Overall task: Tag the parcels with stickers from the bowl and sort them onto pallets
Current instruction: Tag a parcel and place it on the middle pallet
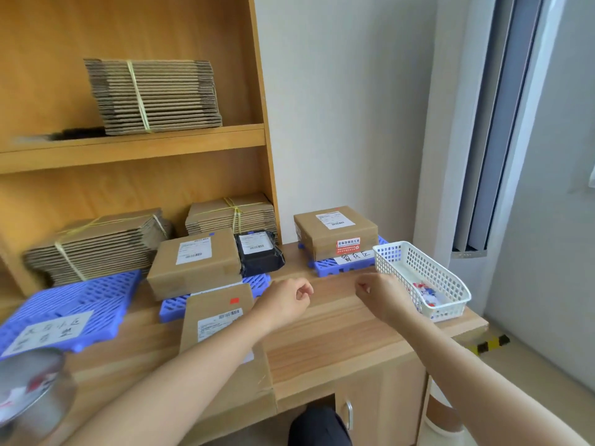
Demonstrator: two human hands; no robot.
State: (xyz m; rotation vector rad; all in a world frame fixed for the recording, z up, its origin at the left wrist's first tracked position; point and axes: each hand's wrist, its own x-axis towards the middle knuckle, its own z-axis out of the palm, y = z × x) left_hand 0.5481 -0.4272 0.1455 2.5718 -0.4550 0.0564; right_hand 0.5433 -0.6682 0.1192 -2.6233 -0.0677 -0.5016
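A flat brown parcel [222, 320] lies on the desk in front of me, with a red sticker [234, 300] on its top. My left forearm crosses over it. My left hand [289, 300] hovers just past its right corner, fingers curled and nothing visible in them. My right hand [381, 296] is curled beside the white basket [418, 255] and pinches what looks like a tiny reddish sticker scrap. The metal bowl [48, 410] with stickers is at the bottom left.
Three blue pallets stand on the desk. The left one [106, 291] bears only a paper label. The middle one [257, 281] carries a brown parcel [193, 262] and a black parcel [259, 252]. The right one [341, 268] carries a brown parcel [335, 230]. Bundled flat cartons [154, 94] fill the shelves.
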